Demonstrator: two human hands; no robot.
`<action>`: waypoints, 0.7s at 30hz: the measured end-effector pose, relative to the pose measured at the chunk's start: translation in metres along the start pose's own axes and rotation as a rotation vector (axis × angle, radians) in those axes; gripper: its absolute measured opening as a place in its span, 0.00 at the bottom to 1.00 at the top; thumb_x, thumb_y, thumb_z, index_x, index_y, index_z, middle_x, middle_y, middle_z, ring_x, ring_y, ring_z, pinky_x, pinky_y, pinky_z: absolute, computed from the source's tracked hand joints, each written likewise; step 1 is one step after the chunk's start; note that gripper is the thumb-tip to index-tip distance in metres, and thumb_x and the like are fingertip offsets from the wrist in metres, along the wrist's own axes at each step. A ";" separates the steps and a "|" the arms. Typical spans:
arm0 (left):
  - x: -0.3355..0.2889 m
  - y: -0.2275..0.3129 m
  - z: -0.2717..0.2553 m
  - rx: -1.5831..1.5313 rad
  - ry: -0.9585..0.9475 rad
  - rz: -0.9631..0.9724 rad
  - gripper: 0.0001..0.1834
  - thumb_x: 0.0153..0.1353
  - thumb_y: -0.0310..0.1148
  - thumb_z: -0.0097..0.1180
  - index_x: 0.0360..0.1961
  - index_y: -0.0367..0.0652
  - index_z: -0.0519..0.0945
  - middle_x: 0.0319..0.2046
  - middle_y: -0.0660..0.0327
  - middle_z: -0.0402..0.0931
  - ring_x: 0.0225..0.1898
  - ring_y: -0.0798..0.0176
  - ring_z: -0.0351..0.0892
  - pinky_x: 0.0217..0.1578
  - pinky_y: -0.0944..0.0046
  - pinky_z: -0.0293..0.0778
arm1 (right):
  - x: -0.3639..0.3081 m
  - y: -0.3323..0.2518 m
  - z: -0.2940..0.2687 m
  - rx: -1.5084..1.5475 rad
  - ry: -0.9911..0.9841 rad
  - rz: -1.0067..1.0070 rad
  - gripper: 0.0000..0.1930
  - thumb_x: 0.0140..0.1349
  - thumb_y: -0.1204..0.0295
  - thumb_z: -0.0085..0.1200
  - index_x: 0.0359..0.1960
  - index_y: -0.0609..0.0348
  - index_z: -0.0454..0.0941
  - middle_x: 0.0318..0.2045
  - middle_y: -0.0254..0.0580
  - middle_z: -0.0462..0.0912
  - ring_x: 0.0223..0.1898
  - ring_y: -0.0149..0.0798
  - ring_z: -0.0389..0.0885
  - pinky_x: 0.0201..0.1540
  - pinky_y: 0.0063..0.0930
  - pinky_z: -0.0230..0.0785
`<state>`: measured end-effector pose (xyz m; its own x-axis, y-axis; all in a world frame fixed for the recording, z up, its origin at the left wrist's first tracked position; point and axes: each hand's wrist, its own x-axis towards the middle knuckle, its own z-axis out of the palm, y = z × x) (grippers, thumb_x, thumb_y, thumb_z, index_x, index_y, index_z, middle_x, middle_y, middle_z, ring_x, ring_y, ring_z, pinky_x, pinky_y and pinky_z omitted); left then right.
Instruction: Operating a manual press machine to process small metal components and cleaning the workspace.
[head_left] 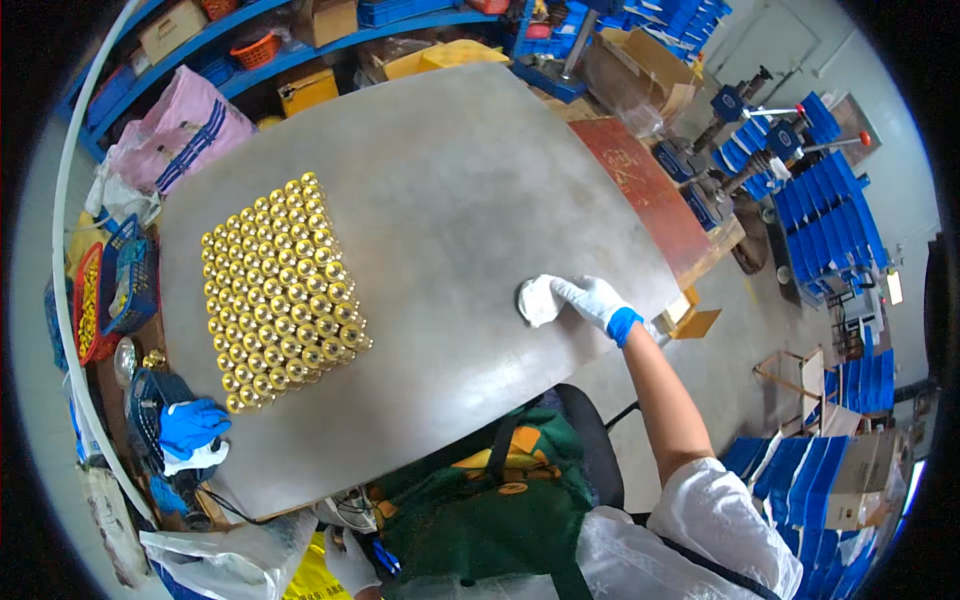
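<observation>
My right hand (597,300), in a white glove with a blue cuff, is closed on a wadded white cloth (541,301). The cloth rests on the grey metal tabletop (440,220) near its right edge. Low in the picture, below the table's near edge, my left hand (350,563) wears a pale glove. It is beside a yellow bag (318,572) and a small blue-handled object; its finger position is unclear. A block of shiny gold-coloured round metal fittings (280,290), set in close rows, stands on the left of the tabletop.
Blue gloves (192,428) lie on a dark basket at the table's left corner. Red and blue baskets (130,275) stand beside the left edge. Shelving (280,55) runs behind the table. A reddish board (640,190) adjoins its right side, with lever presses (740,130) beyond.
</observation>
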<state>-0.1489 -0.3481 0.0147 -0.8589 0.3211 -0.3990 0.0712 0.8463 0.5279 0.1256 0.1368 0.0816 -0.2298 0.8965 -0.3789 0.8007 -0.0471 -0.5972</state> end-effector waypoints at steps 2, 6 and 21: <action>-0.009 0.010 -0.007 0.132 0.077 0.012 0.20 0.60 0.32 0.51 0.51 0.31 0.72 0.54 0.44 0.69 0.57 0.48 0.67 0.56 0.57 0.63 | 0.001 -0.016 0.008 0.097 -0.152 -0.036 0.24 0.56 0.57 0.60 0.46 0.68 0.77 0.41 0.49 0.82 0.43 0.39 0.79 0.47 0.29 0.70; 0.000 0.060 -0.008 0.007 0.436 0.604 0.18 0.54 0.27 0.55 0.48 0.36 0.75 0.49 0.46 0.72 0.52 0.43 0.68 0.55 0.48 0.62 | 0.018 -0.052 0.003 0.232 -0.243 -0.130 0.12 0.56 0.68 0.59 0.35 0.65 0.79 0.29 0.41 0.82 0.33 0.30 0.78 0.39 0.27 0.72; 0.075 0.183 0.057 0.080 0.295 0.951 0.15 0.47 0.24 0.59 0.38 0.45 0.74 0.41 0.57 0.74 0.46 0.48 0.72 0.47 0.49 0.67 | 0.254 -0.273 0.151 -0.315 0.074 -0.902 0.10 0.54 0.78 0.46 0.34 0.52 0.79 0.35 0.51 0.81 0.37 0.54 0.80 0.42 0.36 0.73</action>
<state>-0.1718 -0.1450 0.0389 -0.5175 0.7708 0.3716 0.8196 0.3216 0.4742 -0.2351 0.3108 0.0411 -0.8059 0.5630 0.1831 0.4533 0.7858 -0.4209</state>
